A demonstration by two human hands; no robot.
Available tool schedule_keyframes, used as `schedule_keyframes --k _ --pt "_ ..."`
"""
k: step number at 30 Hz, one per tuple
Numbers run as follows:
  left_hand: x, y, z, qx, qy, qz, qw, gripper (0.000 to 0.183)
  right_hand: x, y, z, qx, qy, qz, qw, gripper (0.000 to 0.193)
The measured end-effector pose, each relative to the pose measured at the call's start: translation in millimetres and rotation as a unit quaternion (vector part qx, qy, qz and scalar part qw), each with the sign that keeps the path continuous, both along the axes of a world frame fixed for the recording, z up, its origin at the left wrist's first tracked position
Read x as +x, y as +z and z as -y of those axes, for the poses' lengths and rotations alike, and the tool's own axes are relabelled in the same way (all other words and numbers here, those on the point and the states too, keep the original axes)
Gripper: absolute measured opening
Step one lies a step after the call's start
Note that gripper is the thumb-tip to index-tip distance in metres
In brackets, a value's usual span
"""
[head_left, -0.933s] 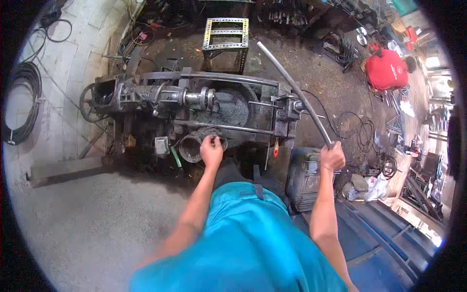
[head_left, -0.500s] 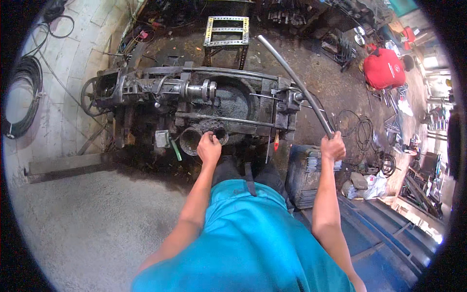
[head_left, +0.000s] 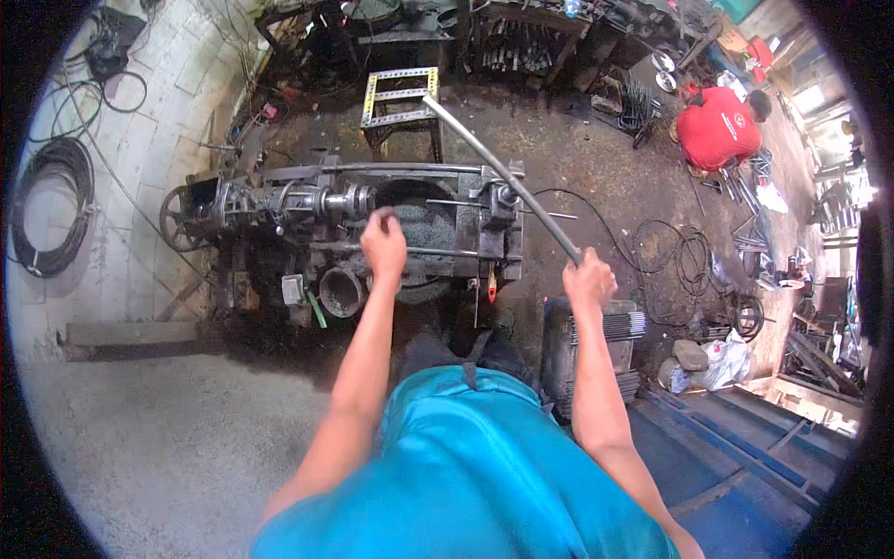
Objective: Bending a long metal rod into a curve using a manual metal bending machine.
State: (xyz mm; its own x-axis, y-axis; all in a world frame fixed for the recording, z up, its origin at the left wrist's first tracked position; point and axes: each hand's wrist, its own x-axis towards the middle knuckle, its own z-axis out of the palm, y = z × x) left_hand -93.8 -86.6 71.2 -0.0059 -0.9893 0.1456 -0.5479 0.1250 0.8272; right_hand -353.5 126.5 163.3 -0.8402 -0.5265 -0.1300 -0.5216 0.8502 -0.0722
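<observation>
My right hand (head_left: pixel 589 279) is wrapped round the lower end of a long grey metal pipe (head_left: pixel 498 170). From there the pipe slants up and to the left, over the right end of a dark, greasy lathe-like machine (head_left: pixel 410 250). My left hand (head_left: pixel 384 246) is over the machine's front bar, just below the round metal spindle end (head_left: pixel 356 200). Its fingers are curled together, and whatever may be between them is hidden. Behind the spindle end, a round pan (head_left: pixel 410 197) holds grey metal chips.
Before the machine stand a round metal pot (head_left: pixel 342 292) and a red-handled brush (head_left: pixel 492 284). A stack of metal plates (head_left: pixel 568 347) is near my right arm. Beyond is a perforated metal stand (head_left: pixel 400 93). A person in red (head_left: pixel 717 129) crouches at the far right; cable (head_left: pixel 675 252) lies on the floor.
My left hand has moved from over the pot up to the spindle end. My right hand has shifted left with the pipe, whose far end is lower in view. The view has shifted too.
</observation>
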Motion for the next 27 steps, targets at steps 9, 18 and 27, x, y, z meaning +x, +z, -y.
schedule_keyframes --k 9,18,27 --pt "-117.2 94.1 156.6 -0.235 -0.118 0.159 0.951 0.026 -17.7 18.1 1.1 -0.006 -0.024 0.112 0.993 0.027" --pt "-176.0 106.0 153.5 -0.049 -0.29 0.404 0.866 0.038 -24.9 25.7 3.0 0.0 -0.087 0.138 0.987 0.031" --pt "-84.9 98.5 115.1 -0.07 -0.145 0.398 0.903 0.043 -102.8 3.1 45.9 0.019 0.08 0.075 0.994 0.028"
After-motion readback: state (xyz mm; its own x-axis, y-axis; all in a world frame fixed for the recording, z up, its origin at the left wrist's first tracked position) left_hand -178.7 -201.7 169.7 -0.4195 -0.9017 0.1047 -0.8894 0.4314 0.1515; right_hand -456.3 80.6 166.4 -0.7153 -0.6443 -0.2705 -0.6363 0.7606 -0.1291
